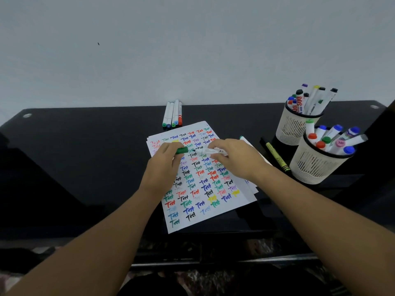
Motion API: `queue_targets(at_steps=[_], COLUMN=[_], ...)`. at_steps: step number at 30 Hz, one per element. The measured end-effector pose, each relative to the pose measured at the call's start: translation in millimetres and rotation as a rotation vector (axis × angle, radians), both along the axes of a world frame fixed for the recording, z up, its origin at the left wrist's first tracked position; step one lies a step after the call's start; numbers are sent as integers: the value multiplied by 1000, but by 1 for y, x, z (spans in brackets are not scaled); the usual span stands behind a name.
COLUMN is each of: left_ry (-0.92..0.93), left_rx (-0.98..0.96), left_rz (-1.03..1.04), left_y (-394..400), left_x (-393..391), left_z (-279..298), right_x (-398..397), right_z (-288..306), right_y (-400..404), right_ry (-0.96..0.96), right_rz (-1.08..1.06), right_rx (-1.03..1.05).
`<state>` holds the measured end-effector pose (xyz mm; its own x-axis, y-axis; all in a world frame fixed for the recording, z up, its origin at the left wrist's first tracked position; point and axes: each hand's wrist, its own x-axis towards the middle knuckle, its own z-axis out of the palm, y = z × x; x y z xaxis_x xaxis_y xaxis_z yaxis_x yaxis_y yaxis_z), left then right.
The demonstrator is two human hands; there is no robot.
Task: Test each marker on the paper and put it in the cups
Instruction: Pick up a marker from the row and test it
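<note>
A white paper (201,201) covered with coloured "Test" words lies on the black table (85,146). Above it my right hand (235,159) grips a white marker (206,151) whose dark tip points left. My left hand (165,160) pinches the marker's green cap (182,150), a small gap away from the tip. Several capped markers (172,114) lie side by side beyond the paper's far edge. Two white mesh cups, a far cup (287,130) and a near cup (310,165), stand at the right, each full of markers.
A yellow-green highlighter (277,160) lies on the table between the paper and the cups. Another white marker (245,141) peeks out behind my right hand. A grey wall rises behind the table. The table's front edge runs just below the paper.
</note>
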<state>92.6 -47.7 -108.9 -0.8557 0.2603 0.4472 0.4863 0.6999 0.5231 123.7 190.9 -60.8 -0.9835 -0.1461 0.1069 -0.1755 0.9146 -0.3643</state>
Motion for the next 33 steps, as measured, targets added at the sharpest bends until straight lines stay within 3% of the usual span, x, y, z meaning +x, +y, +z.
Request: queue_targets(at_steps=[9, 15, 18, 24, 30, 33], left_ry=[52, 123, 61, -113, -167, -99], left_rx=[-59, -77, -76, -73, -41, -145], left_rz=[-64, -117, -100, -24, -14, 18], left_y=[2, 2, 2, 5, 7, 6], left_x=[4, 7, 10, 14, 15, 9], left_z=[1, 2, 3, 11, 15, 9], right_x=[-3, -9, -8, -7, 1, 2], right_z=[-7, -10, -11, -9, -9, -9], right_y=[-7, -22, -26, -28, -26, -24], right_ry=[26, 78, 108, 74, 55, 49], right_rz=[51, 106, 155, 194, 144, 133], right_rx=[-26, 102, 126, 100, -67, -115])
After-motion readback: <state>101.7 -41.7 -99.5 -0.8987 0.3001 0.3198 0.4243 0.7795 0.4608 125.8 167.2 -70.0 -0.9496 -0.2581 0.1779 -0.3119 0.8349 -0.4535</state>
